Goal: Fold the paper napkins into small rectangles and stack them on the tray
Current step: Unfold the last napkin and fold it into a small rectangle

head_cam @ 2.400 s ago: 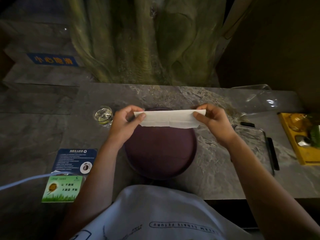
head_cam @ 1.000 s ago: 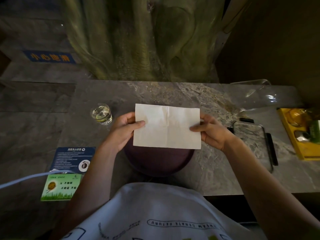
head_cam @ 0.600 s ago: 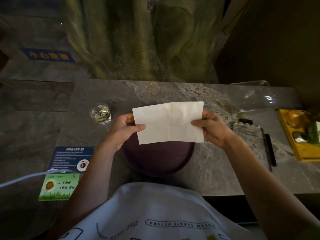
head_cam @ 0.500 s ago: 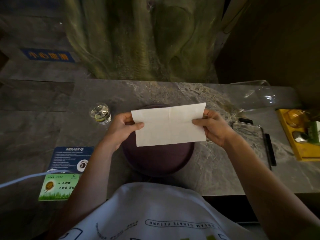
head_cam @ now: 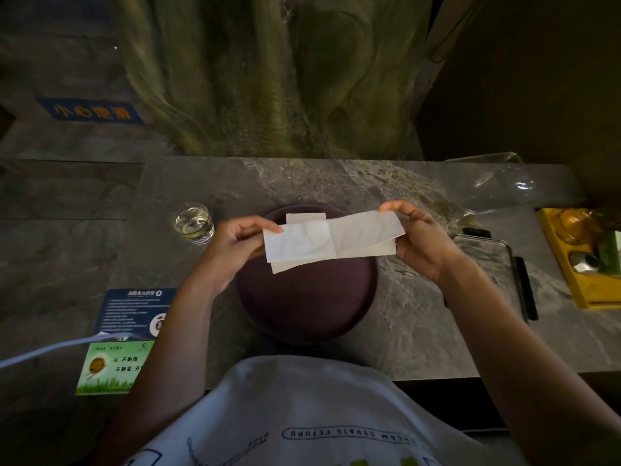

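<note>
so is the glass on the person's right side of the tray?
No, the glass stands on the table to the left of the purple tray, beside the left hand.

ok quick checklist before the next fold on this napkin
1. Both ends gripped: left hand and right hand each pinch an end of the napkin. Ok.
2. Edges aligned: the lower layer peeks out below the upper one, skewed. Not ok.
3. Napkin over the tray: held above it. Ok.
4. Landing spot: a folded napkin lies at the tray's far side, the near part is bare. Ok.
5. Glass clear of the left hand: stands apart. Ok.
6. Crease sharpness: cannot tell.
</note>
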Demonstrator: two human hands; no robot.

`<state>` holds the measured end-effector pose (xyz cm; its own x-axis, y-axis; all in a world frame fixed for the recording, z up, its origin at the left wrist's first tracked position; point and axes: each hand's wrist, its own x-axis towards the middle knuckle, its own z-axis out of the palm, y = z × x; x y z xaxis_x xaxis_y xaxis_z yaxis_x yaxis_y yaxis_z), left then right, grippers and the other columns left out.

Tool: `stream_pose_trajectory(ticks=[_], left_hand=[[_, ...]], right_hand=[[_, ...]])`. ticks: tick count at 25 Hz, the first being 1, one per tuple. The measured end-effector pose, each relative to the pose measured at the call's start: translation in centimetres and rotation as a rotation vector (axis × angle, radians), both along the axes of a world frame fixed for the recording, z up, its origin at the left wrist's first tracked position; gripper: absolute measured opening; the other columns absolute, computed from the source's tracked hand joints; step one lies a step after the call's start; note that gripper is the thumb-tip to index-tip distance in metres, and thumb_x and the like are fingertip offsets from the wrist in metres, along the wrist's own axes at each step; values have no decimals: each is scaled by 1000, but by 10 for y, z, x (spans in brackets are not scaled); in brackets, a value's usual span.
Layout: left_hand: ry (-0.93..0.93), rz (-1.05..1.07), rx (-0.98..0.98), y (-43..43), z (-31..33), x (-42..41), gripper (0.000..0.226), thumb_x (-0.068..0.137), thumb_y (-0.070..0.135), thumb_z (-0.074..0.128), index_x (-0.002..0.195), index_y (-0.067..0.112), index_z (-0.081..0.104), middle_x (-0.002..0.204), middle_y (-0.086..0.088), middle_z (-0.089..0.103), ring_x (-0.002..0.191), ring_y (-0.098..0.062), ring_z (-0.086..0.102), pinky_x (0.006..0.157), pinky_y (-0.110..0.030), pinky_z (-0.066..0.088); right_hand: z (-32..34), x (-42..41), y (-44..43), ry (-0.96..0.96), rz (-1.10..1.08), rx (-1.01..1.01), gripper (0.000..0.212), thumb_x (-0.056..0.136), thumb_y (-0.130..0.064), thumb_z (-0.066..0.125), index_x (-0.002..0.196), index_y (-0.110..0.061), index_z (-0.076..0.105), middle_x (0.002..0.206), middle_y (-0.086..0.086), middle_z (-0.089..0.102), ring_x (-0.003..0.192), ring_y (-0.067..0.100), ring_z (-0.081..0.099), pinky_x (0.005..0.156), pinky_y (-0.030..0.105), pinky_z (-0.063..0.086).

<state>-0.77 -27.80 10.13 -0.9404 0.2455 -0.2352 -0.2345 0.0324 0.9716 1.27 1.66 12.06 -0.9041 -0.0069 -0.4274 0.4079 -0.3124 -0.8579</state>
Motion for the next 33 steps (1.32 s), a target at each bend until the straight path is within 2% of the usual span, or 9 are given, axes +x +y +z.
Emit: stream_pose_trajectory(ticks=[4, 6, 10, 13, 16, 20, 26, 29, 33], left_hand=[[-58, 29, 72, 2, 4, -2, 43, 90, -7, 48, 75, 21, 76, 88, 4, 76, 87, -8, 69, 72, -19, 54], [-67, 25, 77, 5, 3, -2, 47, 90, -8, 41, 76, 19, 77, 91, 0, 76, 88, -12, 70, 73, -21, 55], [-147, 72, 104, 7, 2, -4, 39, 89, 3, 41, 78, 16, 76, 91, -2, 75, 87, -17, 69, 72, -25, 56], [-39, 44, -67, 6, -2, -3, 16, 83, 8, 66, 92, 19, 73, 94, -2, 74, 90, -16, 67, 80, -30, 52], [-33, 79, -87, 7, -4, -1, 39, 77, -4, 70, 108, 19, 66, 100, -5, 72, 87, -16, 67, 77, -32, 53], [-90, 123, -100, 9, -4, -2, 49, 73, -9, 71, 110, 22, 65, 97, -4, 71, 88, -18, 67, 79, -32, 53], [-257, 42, -81, 29, -3, 3, 38, 83, -7, 58, 114, 14, 66, 105, -10, 65, 97, -19, 62, 81, -35, 54], [-310, 12, -41, 41, -3, 6, 33, 85, -6, 55, 98, 21, 68, 96, -4, 69, 86, -12, 66, 73, -29, 57], [-324, 16, 26, 50, -4, 7, 32, 85, -8, 54, 98, 18, 66, 86, 0, 67, 76, -7, 67, 64, -22, 57]], right_hand=[[1, -1, 1, -121, -77, -122, 18, 99, -21, 46, 100, -16, 63, 87, 8, 67, 72, 17, 67, 55, 29, 57], [0, 0, 0, -97, -74, -109, 12, 96, -14, 54, 105, -13, 61, 90, 8, 68, 75, 16, 69, 58, 28, 57], [-3, 0, -8, -21, -10, -5, 38, 82, 16, 58, 109, -9, 58, 91, 7, 66, 80, 15, 70, 64, 25, 58], [-5, -3, -13, -23, -29, 68, 42, 80, 17, 60, 113, -8, 57, 95, 9, 63, 85, 18, 67, 65, 25, 59], [-7, -2, -15, -39, -61, 68, 41, 83, 13, 59, 120, -6, 56, 102, 11, 62, 92, 21, 65, 64, 25, 58], [-7, -2, -17, -22, -46, 65, 31, 87, 10, 56, 116, -3, 59, 100, 12, 66, 89, 20, 68, 64, 26, 59], [-6, 2, -26, 42, -29, 98, 20, 88, 9, 55, 101, -2, 64, 90, 11, 70, 78, 18, 70, 65, 28, 59], [-3, 4, -33, 108, -19, 166, 18, 88, 11, 54, 95, -2, 64, 85, 13, 69, 73, 17, 69, 66, 27, 58], [-6, 4, -42, 217, 35, 318, 20, 89, 8, 55, 94, -6, 68, 87, 13, 70, 81, 25, 66, 74, 36, 53]])
